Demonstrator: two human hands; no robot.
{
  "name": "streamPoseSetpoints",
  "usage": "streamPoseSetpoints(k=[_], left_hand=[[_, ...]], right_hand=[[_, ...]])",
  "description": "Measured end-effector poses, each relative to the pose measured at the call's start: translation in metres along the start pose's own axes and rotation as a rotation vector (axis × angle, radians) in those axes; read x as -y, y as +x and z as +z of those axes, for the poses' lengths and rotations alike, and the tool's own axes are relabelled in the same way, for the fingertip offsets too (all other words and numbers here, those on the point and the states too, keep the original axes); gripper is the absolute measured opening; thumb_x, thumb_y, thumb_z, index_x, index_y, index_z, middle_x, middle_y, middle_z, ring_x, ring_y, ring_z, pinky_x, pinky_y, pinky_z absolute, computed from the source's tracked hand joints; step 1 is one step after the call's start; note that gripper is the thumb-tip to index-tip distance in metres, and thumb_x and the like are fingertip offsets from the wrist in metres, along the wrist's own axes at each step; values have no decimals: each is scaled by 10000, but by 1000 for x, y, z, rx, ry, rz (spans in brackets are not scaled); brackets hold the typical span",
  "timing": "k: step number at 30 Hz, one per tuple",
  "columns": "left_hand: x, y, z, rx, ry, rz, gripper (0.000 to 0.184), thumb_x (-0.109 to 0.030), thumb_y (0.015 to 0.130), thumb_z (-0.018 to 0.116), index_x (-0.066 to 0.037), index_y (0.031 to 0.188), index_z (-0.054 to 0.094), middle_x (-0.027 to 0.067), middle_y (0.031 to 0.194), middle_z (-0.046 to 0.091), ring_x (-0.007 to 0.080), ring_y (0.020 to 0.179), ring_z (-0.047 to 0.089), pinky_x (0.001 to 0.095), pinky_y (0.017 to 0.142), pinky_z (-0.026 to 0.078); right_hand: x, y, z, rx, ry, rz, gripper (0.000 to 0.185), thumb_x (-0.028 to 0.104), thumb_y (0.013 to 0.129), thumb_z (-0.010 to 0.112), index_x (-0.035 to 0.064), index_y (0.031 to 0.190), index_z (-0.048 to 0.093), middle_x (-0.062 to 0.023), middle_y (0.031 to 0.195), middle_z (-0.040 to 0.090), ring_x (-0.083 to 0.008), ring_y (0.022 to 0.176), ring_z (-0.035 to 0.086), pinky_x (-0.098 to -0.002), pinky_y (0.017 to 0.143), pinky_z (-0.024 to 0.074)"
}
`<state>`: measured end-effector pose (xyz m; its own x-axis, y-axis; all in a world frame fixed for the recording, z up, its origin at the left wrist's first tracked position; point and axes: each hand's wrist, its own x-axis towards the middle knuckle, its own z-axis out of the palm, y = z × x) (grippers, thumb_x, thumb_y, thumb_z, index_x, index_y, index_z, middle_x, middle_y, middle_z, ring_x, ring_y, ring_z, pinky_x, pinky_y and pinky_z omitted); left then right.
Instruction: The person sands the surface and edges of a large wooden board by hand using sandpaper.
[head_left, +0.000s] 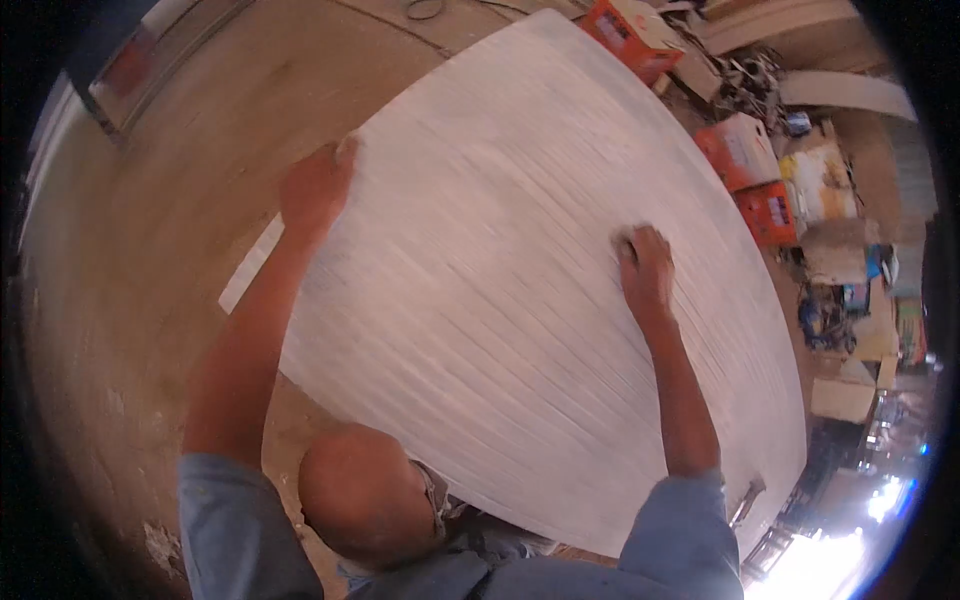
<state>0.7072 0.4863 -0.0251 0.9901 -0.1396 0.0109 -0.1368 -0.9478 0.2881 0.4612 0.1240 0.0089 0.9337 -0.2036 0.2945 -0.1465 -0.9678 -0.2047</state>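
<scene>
A large white panel (500, 250) with streaky, grooved lines over its surface fills the middle of the view. At its upper-left edge, my left hand (318, 190) is closed, fingers curled over the rim. My right hand (650, 272) rests on the panel right of centre, with its fingers bent together. Something small and dark shows at those fingertips, too blurred to name. Near the panel's lower-right corner lies a small hammer-like tool (747, 500).
A person's head (360, 495) is at the bottom, between the blue sleeves. A white strip (250, 265) sticks out past the panel's left side. Orange-and-white boxes (740, 155), cardboard and scraps line the right side. Brown floor (150, 300) extends to the left.
</scene>
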Motion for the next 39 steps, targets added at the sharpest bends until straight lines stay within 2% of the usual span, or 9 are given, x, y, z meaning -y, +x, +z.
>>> streamPoseSetpoints(k=[7, 12, 18, 24, 28, 29, 30, 34, 39], left_hand=[[-5, -2, -14, 53, -99, -42, 559, -513, 967, 398, -49, 1121, 668, 222, 1026, 679, 394, 973, 645, 488, 867, 491], [-8, -3, -18, 71, -77, -38, 597, -527, 969, 385, -19, 1106, 667, 212, 1068, 671, 386, 1001, 640, 478, 886, 488], [12, 14, 19, 56, -12, -22, 654, -579, 973, 322, -46, 1162, 649, 203, 1133, 656, 415, 1073, 605, 498, 942, 459], [22, 13, 26, -65, -99, 10, 670, -583, 968, 322, -38, 1243, 599, 226, 1224, 610, 417, 1154, 562, 481, 985, 424], [14, 11, 16, 5, -133, -18, 661, -577, 966, 331, -42, 1242, 603, 226, 1212, 617, 418, 1146, 567, 482, 975, 426], [12, 9, 14, -1, -92, -7, 657, -578, 965, 332, -44, 1227, 613, 227, 1188, 627, 421, 1126, 576, 485, 960, 434], [12, 8, 11, -8, -50, 0, 654, -578, 964, 334, -46, 1212, 622, 228, 1163, 638, 424, 1107, 585, 488, 944, 441], [4, 5, 0, 14, -36, -23, 643, -580, 961, 336, -58, 1171, 647, 233, 1113, 653, 431, 1065, 598, 494, 918, 455], [1, 7, 2, 24, -2, -33, 616, -571, 962, 347, -75, 1134, 668, 214, 1093, 664, 430, 1031, 611, 492, 898, 473]], right_hand=[[153, 223, 126, -24, 54, -151, 126, 129, 848, 563, 62, 921, 641, -146, 939, 644, -342, 923, 620, -456, 826, 468], [186, 261, 137, 56, 56, -84, 154, 124, 832, 556, 69, 927, 665, -161, 956, 674, -364, 924, 635, -466, 838, 483], [71, 97, 52, -24, 27, -75, 115, 167, 884, 579, 65, 929, 610, -119, 950, 609, -302, 970, 584, -452, 827, 435], [-143, -203, -72, -103, -201, 272, 225, 120, 782, 678, 78, 1003, 660, -129, 1036, 633, -332, 1051, 567, -439, 936, 407], [-201, -314, -157, -98, -299, 604, 107, 30, 781, 656, 37, 888, 652, -125, 897, 610, -288, 840, 586, -377, 747, 467], [-207, -316, -155, -79, -257, 704, 106, 64, 806, 648, 36, 908, 658, -123, 929, 607, -305, 902, 574, -403, 801, 457], [-210, -311, -152, -59, -211, 802, 117, 99, 832, 640, 36, 928, 663, -120, 961, 604, -321, 965, 562, -430, 855, 447], [-144, -197, -86, -119, -121, 348, 111, 85, 827, 650, 18, 910, 621, -129, 946, 589, -317, 938, 558, -434, 848, 433], [-37, -25, -24, -4, 15, 127, 134, 59, 833, 632, 12, 943, 572, -148, 885, 555, -337, 856, 546, -419, 791, 430]])
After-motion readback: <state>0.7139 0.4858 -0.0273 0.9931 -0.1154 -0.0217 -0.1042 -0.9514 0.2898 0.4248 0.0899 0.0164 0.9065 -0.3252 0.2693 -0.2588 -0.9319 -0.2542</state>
